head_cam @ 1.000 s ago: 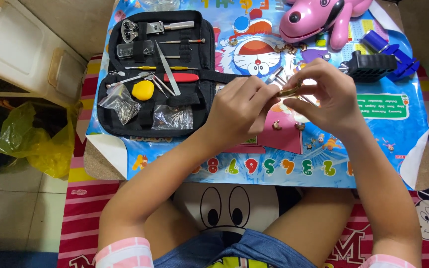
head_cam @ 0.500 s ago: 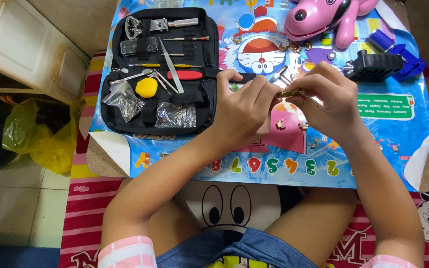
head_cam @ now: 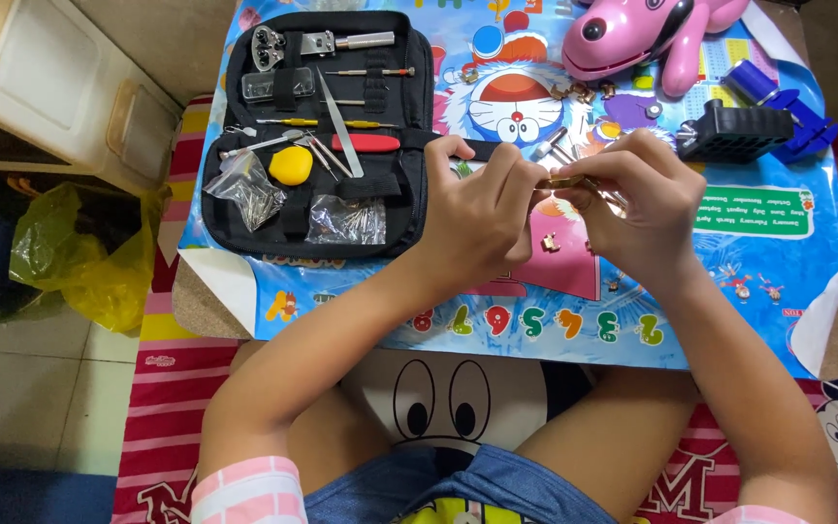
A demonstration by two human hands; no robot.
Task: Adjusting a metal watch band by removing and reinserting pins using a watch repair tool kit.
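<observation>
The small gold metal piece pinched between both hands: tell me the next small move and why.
Probably keep the left hand steady as the clamp and let the right hand work the small gold metal piece, since both hands pinch it above the blue cartoon mat. Loose gold bits already lie below, so lifting away risks dropping more.

A low bench with a cork-brown top stands in the middle, draped with a glossy blue cartoon sheet whose corners curl up white. Under it lies a red-and-white striped mat printed with cartoon mice. To the left the floor is pale tile, with a crumpled yellow plastic bag lying on it. At the far left sits a cream plastic storage box. The light is even and soft.
</observation>
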